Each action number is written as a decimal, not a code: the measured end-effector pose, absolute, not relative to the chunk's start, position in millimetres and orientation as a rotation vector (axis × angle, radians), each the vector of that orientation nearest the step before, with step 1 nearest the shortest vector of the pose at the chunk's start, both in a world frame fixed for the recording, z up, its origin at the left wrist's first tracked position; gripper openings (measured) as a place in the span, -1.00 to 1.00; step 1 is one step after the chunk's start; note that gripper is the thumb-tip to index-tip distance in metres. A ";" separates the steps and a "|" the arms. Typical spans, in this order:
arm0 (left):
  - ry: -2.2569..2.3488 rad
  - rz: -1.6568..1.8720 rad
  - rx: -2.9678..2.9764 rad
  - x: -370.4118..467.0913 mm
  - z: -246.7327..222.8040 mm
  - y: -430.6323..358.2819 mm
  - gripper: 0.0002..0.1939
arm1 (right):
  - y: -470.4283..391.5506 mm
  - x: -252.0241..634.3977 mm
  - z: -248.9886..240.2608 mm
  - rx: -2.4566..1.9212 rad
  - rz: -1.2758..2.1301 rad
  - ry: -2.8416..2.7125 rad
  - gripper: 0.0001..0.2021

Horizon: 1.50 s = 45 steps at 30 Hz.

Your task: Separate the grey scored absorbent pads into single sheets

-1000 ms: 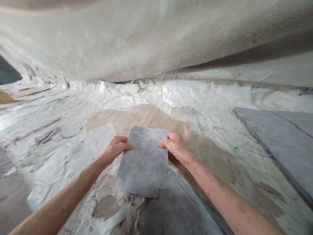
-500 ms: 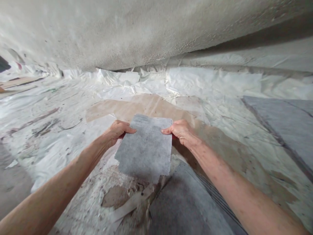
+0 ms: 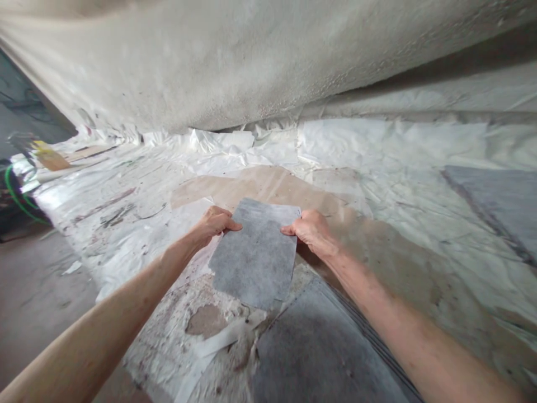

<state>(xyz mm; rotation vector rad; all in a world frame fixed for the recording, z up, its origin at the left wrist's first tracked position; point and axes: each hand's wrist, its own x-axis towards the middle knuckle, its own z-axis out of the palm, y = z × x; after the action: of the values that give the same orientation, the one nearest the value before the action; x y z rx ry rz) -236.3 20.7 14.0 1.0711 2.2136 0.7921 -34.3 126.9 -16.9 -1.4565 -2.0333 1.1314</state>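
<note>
Plainly, from the head camera — the only view we have — we hold a grey felt-like sheet (image 3: 255, 254) in both hands, out in front of us and above the floor. Our left hand (image 3: 213, 224) pinches its far left corner, thumb on top and the other fingers curled underneath; our right hand (image 3: 312, 232) pinches the far right corner the same way. Both hands are closed on the sheet, so it hangs spread out between them, its near edge drooping toward us. Gripping the two far corners seems the way to keep so limp a piece flat rather than letting it fold.

Below and to the near right lies a larger piece of grey felt (image 3: 319, 347) with ridged edges, and the held sheet hangs just over its far corner. Under it all is crinkled white plastic sheeting (image 3: 390, 168), stained and spattered, with brown paper (image 3: 260, 184) showing beneath just beyond our hands — likely there to protect the floor. A rough whitish curved surface (image 3: 235, 61) looms across the far side. On the far right lies another grey felt piece (image 3: 499, 201); at the far left, a green hose (image 3: 12, 193).
</note>
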 end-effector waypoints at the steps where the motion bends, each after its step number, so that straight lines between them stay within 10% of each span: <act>1: 2.238 0.777 1.106 -236.1 12.0 21.1 -0.68 | 124.8 -33.1 -15.2 -1.473 1.060 -2.077 -0.72; 10: 2.566 0.484 1.311 -220.6 -7.8 14.2 -0.81 | 87.3 -33.7 -4.8 -1.668 0.389 -2.237 -0.56; 15: 2.475 0.592 1.726 -224.8 -6.3 16.9 -0.53 | 86.9 -28.5 -12.6 -1.497 0.064 -2.284 -0.43; 31: 2.026 0.243 1.881 -257.6 0.1 75.9 -0.76 | 139.4 -24.2 -23.0 -1.521 0.748 -2.338 -0.50; 45: 2.013 0.343 1.859 -261.4 -4.9 75.9 -0.59 | 127.1 -27.3 -9.8 -1.507 0.685 -2.303 -0.56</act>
<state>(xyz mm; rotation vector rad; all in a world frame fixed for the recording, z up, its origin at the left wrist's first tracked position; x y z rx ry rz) -261.4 75.9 -4.9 1.8594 2.0132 0.3425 -27.3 127.1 -9.8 -1.5067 -2.3031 0.6847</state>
